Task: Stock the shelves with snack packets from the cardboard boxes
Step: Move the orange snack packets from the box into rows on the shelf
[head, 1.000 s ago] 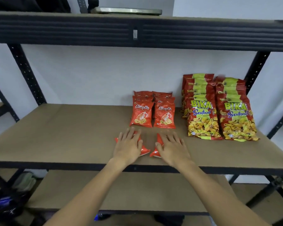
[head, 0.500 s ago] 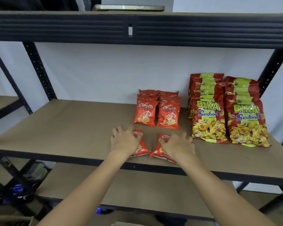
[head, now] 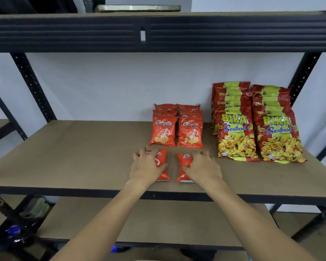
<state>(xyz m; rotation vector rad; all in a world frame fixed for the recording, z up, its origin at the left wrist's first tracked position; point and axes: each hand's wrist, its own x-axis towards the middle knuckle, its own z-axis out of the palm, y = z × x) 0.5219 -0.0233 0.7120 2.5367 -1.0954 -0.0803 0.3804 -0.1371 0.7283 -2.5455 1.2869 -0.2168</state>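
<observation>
Left hand [head: 146, 169] and right hand [head: 202, 169] each curl over a small orange-red foil prawn-cracker packet [head: 162, 162] lying flat on the brown fibreboard shelf [head: 73, 157], at six o'clock of the standing rows [head: 176, 127]. Best stood upright together, pushed squarely toward twelve o'clock.

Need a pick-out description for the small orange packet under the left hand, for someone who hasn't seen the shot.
Start at the middle shelf board, then find the two rows of small orange prawn-cracker packets left of the big Bika Seafood bags. In front of them, near the shelf's front edge, two more orange packets lie flat. The left packet is yours: the left hand rests on it.
</observation>
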